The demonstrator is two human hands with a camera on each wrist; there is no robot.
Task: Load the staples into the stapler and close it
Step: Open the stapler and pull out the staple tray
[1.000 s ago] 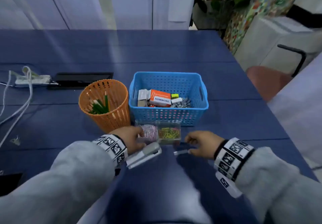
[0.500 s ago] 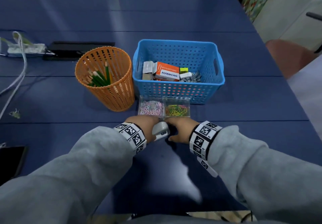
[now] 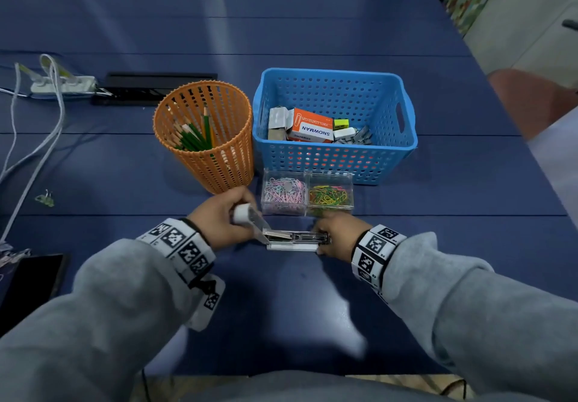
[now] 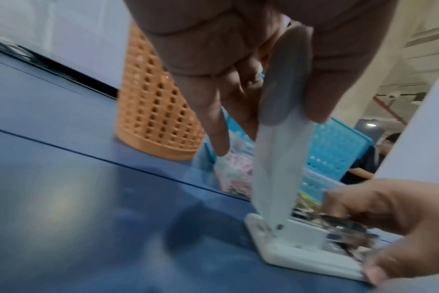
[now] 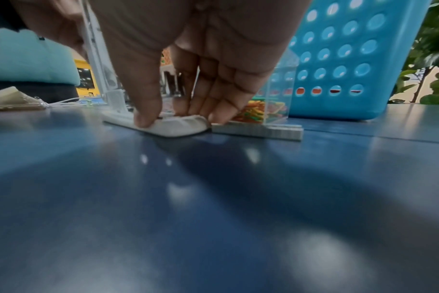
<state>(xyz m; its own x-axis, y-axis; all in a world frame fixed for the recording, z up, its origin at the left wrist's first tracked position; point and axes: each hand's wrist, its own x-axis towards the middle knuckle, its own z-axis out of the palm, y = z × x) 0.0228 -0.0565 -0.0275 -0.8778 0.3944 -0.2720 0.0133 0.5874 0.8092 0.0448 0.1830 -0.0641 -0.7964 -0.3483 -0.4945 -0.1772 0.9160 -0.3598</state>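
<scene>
Since half a second ago the stapler [image 3: 291,240] has come open: both hands were bunched over it closed, and now its white lid [image 3: 247,218] stands swung up to the left while the base lies flat on the blue bench [image 3: 281,308].

Left hand [image 3: 219,220]: fingers grasp the lid's rounded end. Left wrist view shows thumb and fingers pinching that grey tip [image 4: 286,79], lid rising steeply from the hinge [image 4: 268,226].

Right hand [image 3: 337,234]: fingers curled down on the right end of the base, thumb on the near edge, holding it to the bench. Right wrist view confirms this grip on the base [image 5: 173,124].

Head view alone shows the open metal channel of the magazine [image 3: 297,236]; contents unclear.

Right wrist view alone shows a strip of staples [image 5: 258,129] lying on the bench just right of the stapler's end, touching or nearly touching it, in front of the clear paperclip box [image 5: 266,107]. From the head camera the right hand hides this strip.

Far of the hands: clear box of paperclips [image 3: 308,193], orange pencil cup [image 3: 206,136] far left, blue basket [image 3: 334,126] far right holding small boxes. Power strip [image 3: 62,84] and cables at far left.
</scene>
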